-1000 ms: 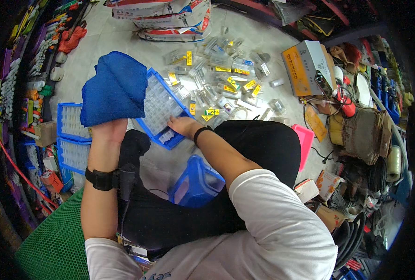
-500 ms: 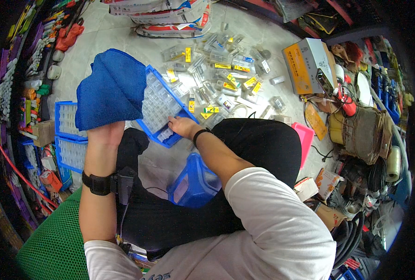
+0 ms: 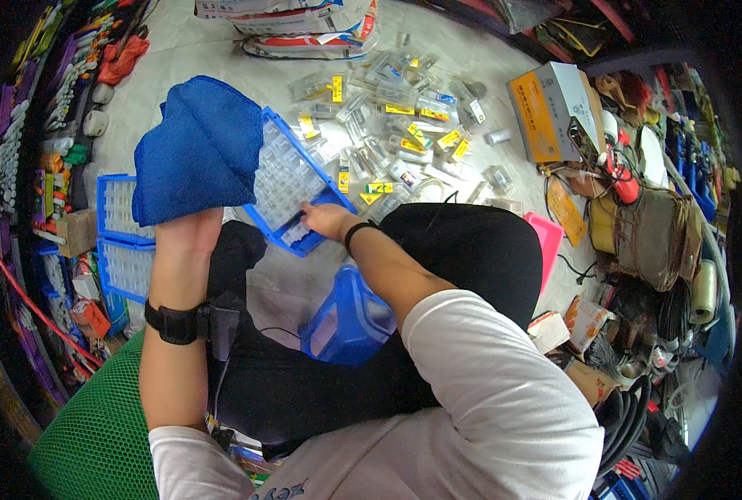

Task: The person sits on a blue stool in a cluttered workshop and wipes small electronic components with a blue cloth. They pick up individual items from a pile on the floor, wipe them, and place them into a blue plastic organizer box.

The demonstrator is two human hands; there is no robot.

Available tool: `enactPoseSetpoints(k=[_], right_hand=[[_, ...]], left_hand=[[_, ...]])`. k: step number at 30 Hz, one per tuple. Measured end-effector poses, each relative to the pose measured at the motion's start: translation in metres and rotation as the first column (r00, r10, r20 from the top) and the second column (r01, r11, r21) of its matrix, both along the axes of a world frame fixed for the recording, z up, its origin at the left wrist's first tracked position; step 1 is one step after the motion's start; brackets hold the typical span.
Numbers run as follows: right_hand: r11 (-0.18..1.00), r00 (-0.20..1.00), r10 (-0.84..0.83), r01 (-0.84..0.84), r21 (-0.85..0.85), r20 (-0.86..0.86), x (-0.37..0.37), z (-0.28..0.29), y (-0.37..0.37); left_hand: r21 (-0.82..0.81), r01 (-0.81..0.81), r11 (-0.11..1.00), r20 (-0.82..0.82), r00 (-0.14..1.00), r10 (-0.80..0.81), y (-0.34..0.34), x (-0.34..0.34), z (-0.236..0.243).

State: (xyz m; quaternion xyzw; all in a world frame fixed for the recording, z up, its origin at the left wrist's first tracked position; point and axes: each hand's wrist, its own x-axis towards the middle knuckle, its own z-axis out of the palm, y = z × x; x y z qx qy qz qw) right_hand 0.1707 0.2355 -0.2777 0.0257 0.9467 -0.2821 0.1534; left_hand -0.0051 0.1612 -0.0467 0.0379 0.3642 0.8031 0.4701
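Note:
A blue cloth [image 3: 198, 150] is draped over my left hand [image 3: 189, 223], which holds it up; the fingers are hidden beneath it. The cloth overlaps the left side of a blue-framed compartment tray [image 3: 286, 179] with rows of clear cells. My right hand [image 3: 328, 222] grips this tray near its lower right corner, fingers bent inside the frame. Two more blue-framed trays [image 3: 121, 225] stand at the left, partly behind the cloth and my left wrist. Between my legs lies a translucent blue plastic container [image 3: 348, 321].
Many clear plastic boxes [image 3: 404, 125] with yellow labels lie scattered on the floor ahead. White-and-red bags [image 3: 308, 33] are at the far side. An orange-and-white carton [image 3: 554, 112] and cluttered goods stand at the right. Packed shelves [image 3: 54, 167] line the left; a green mesh [image 3: 96, 417] is lower left.
The blue cloth has shifted slightly up and its folds have changed a little. The tray and my right hand have moved up slightly in view.

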Motion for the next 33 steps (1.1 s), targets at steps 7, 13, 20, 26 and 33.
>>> enactPoseSetpoints(k=[7, 13, 20, 26, 33], right_hand=[[1.000, 1.000, 0.015, -0.015, -0.005, -0.020, 0.000, 0.004, -0.002], [0.998, 0.998, -0.057, 0.057, 0.006, -0.005, 0.002, 0.007, 0.002], [1.000, 1.000, 0.006, -0.006, 0.028, 0.015, 0.002, 0.012, 0.007], [0.997, 0.998, -0.052, 0.049, 0.058, 0.046, -0.004, 0.009, 0.006], [0.997, 0.997, -0.079, 0.078, 0.017, 0.028, -0.007, 0.006, 0.005]], left_hand=[[-0.254, -0.197, 0.947, 0.002, 0.979, 0.204, 0.017, 0.019, 0.022], [-0.031, 0.018, 0.999, 0.022, 1.000, -0.017, 0.004, 0.006, 0.003], [-0.173, -0.161, 0.972, -0.052, 0.987, 0.155, 0.019, 0.017, 0.018], [-0.011, -0.060, 0.998, 0.024, 0.998, 0.060, 0.032, 0.007, 0.017], [0.109, -0.061, 0.992, 0.119, 0.992, 0.048, 0.029, 0.010, 0.014]])
